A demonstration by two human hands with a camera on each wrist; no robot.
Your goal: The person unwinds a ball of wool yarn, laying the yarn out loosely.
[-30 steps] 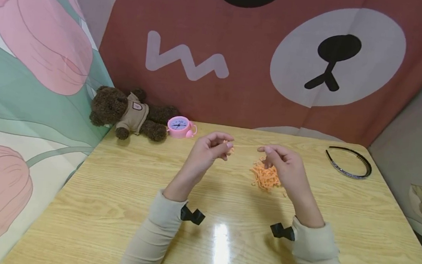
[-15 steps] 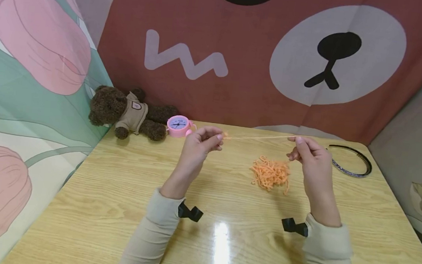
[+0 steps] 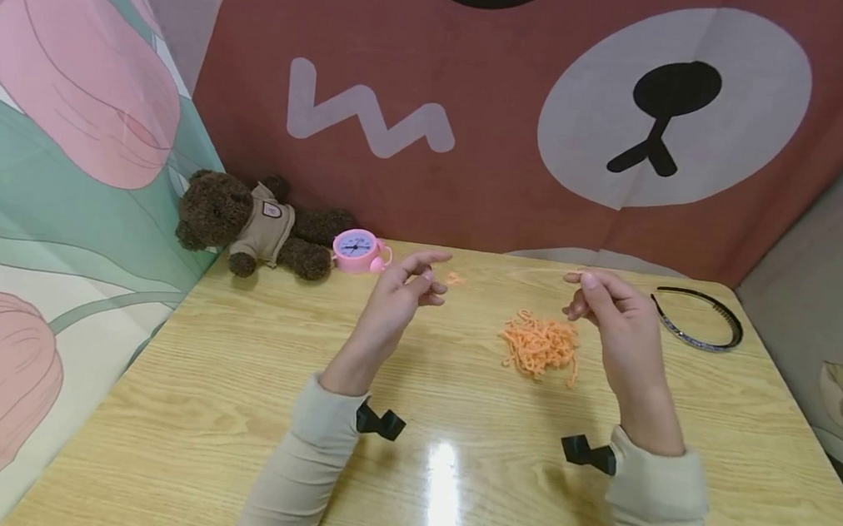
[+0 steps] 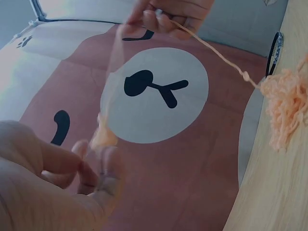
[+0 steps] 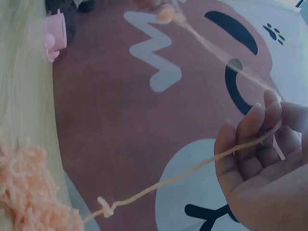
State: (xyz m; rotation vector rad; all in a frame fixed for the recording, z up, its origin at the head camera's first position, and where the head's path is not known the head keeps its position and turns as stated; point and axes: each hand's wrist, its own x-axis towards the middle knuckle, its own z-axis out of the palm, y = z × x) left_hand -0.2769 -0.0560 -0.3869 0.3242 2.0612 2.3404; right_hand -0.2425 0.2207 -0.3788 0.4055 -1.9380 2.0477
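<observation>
A loose pile of orange yarn lies on the table. Above and right of it, my right hand pinches a yarn strand between thumb and index finger. In the right wrist view, one length of this strand, with a small knot in it, runs from the hand down to the pile. Another length stretches toward my left hand, ending in a small orange tuft. My left fingers are parted, the index finger straight. The tuft is just beyond the fingertips, blurred in the left wrist view.
A brown teddy bear lies at the back left of the wooden table, with a pink alarm clock beside it. A black headband with a sparkly edge lies at the right. A bear-print cloth hangs behind the table.
My right hand has moved right and away from the left, drawing out the strand. My left hand has shifted slightly left, and its pinched fingers have spread off the tuft.
</observation>
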